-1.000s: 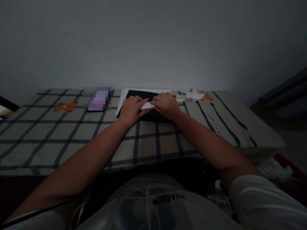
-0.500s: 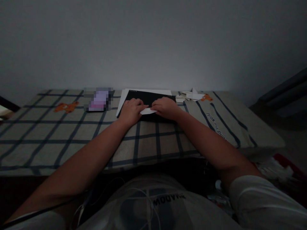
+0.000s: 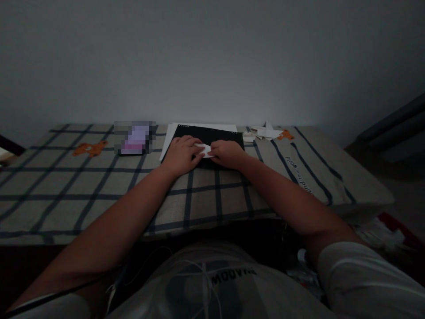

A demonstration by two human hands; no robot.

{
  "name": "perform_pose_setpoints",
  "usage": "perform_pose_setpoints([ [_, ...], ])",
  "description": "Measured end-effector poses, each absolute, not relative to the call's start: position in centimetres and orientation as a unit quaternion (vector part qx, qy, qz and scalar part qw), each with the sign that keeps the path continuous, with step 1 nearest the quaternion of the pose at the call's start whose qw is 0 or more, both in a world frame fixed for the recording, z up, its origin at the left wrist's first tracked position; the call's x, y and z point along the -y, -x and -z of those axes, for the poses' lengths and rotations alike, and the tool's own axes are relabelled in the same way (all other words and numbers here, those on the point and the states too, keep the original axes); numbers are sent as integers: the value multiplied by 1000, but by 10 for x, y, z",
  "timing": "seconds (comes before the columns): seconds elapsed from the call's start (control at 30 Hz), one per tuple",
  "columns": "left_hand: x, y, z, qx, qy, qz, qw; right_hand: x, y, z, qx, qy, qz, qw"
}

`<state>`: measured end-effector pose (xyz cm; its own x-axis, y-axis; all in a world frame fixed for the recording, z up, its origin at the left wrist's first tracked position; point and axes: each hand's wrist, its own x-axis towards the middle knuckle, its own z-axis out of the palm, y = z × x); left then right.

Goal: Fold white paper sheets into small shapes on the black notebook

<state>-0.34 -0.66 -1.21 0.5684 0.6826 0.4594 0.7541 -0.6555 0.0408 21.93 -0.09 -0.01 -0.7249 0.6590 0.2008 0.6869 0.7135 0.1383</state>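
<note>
White paper (image 3: 204,149), small and already folded, lies on a black board (image 3: 212,135) at the far side of the worktop (image 3: 99,190), pinned between both hands. The left hand (image 3: 182,154) rests curled on its left end, fingers (image 3: 192,146) bent over the edge and pressing down; the right hand (image 3: 227,153) covers the right end the same way, fingertips meeting the left ones over the middle. Both hands grip or press the paper, though how firmly cannot be told in this dim light. White sheets (image 3: 168,137) poke out from under the board on its left and far sides. A checked cloth with orange bear prints (image 3: 89,148) covers the worktop. To the right of the board sits a small heap of folded paper pieces (image 3: 264,132); to the left lies a blurred purple object (image 3: 135,138).

The work in hand looks like creasing a fold. To do it well, I would keep one hand still as an anchor while the other runs a fingertip along the fold from the middle outward, with the edges lined up before pressing hard. The firm board helps give a sharp crease; the soft cloth would not. Poor light makes alignment harder to judge, so checking corners by touch is wise.
</note>
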Motion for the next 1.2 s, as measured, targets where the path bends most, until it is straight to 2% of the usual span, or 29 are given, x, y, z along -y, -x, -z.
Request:
perform_pose_setpoints([
  [0.33,4,1,13,415,898,135,55,13,-214,-9,914,399,40,60],
  [0.5,4,2,14,421,897,118,55,-7,-224,3,941,309,-64,122],
  [0.6,1,3,17,406,905,122,33,-20,-229,14,938,270,-72,204],
  [0.67,-1,5,19,390,913,122,16,-26,-232,20,932,272,-80,225],
  [0.8,-2,7,18,384,912,143,19,-31,-236,24,938,282,-77,184],
  [0.97,1,8,12,339,916,213,9,-24,-236,15,937,320,-7,137],
  [1.1,-1,8,15,322,928,188,-15,-15,-231,7,911,396,53,100],
  [1.2,-3,7,18,340,925,170,-19,-12,-229,4,909,405,54,86],
])
